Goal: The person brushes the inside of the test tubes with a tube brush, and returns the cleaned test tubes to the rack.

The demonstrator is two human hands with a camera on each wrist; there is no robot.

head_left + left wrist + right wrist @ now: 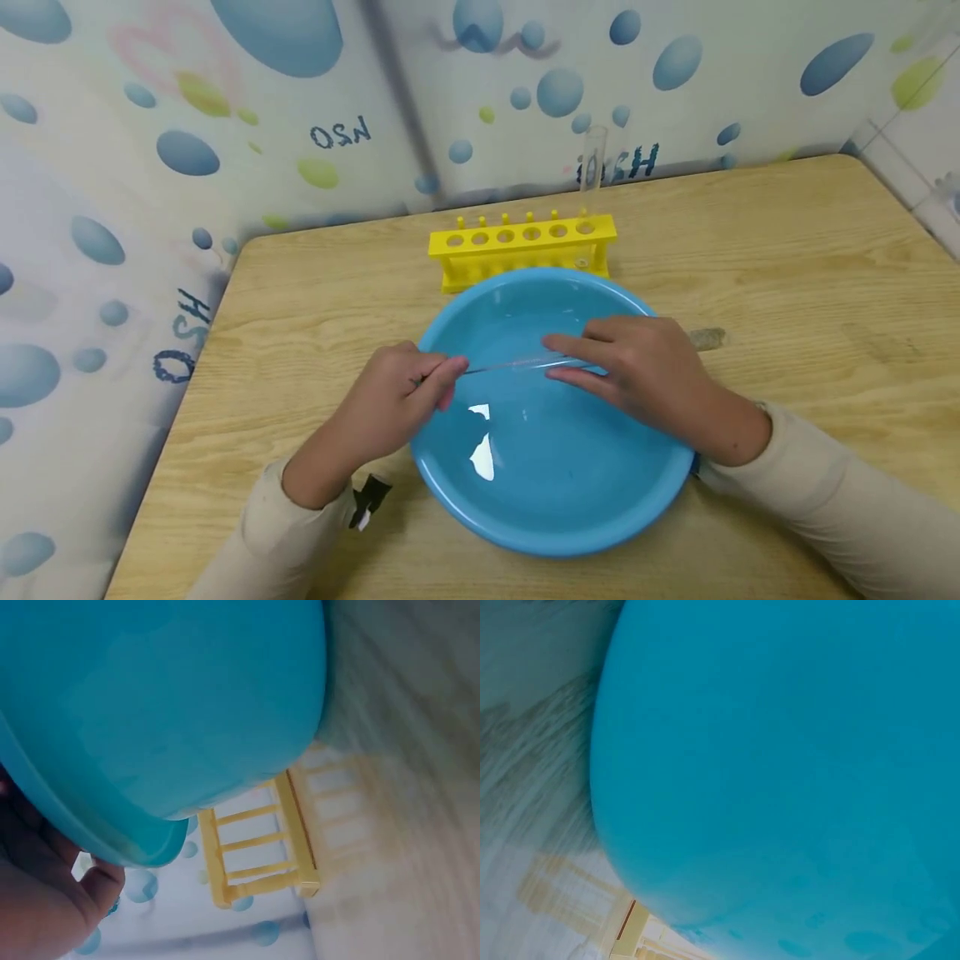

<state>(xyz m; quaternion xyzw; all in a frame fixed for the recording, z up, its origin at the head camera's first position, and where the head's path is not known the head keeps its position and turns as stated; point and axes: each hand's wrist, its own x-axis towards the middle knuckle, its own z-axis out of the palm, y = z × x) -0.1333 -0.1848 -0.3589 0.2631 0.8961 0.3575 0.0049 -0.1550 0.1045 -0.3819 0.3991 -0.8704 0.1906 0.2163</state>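
Observation:
In the head view, my left hand (pixel 397 396) pinches the thin wire handle (pixel 487 367) of a test tube brush over the left side of a blue basin (pixel 551 542). My right hand (pixel 648 375) holds a clear glass test tube (pixel 551 361) over the basin's right side, its fingers around the glass. The wire runs into the tube. Greyish brush bristles (pixel 707 338) show beyond the right hand, seemingly inside the tube's far end. The left wrist view has my left hand (pixel 45 900) beside the basin rim; the right wrist view shows mostly the basin's outer wall (pixel 780 765).
Behind the basin stands a yellow test tube rack (pixel 522 236). Another clear test tube (pixel 593 158) stands upright in its rightmost hole. The wooden table (pixel 787 250) meets a wall (pixel 420 75) with printed blue drops. Bright reflections lie inside the basin.

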